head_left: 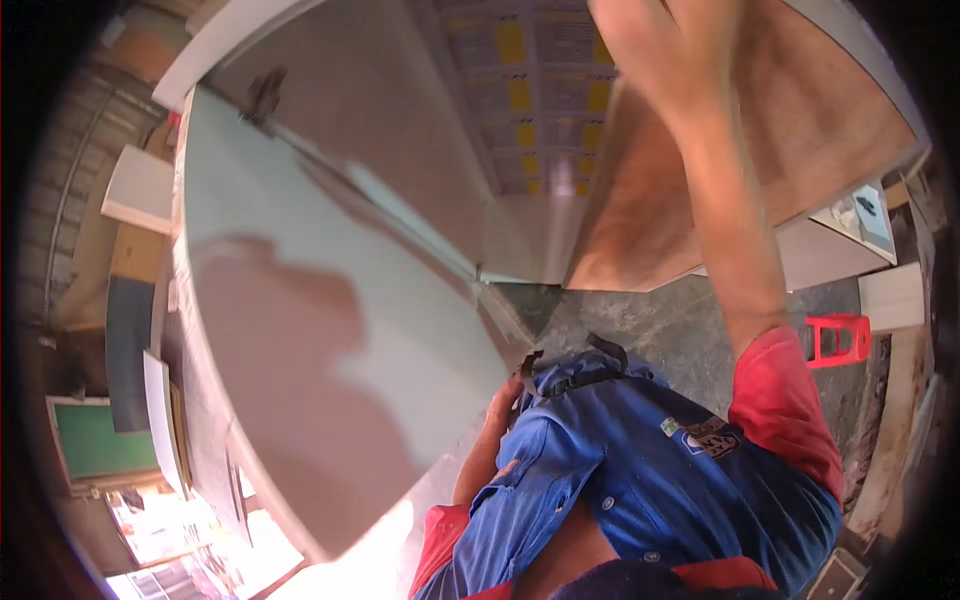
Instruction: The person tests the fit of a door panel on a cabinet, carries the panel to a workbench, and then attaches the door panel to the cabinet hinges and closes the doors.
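My right arm reaches up across a brown wooden panel. My right hand is at the top edge of the view, blurred and partly cut off, so its fingers cannot be made out. Low beside my blue shirt, my left hand is near the lower edge of a pale door-like panel; its fingers are mostly hidden. A dark metal hinge sits at the panel's upper left. Between the panels, a surface with yellow and grey printed patches shows.
A red plastic stool stands on the grey floor at the right. White boards lie near it. At the left are more boards and a green board. My shadow falls on the pale panel.
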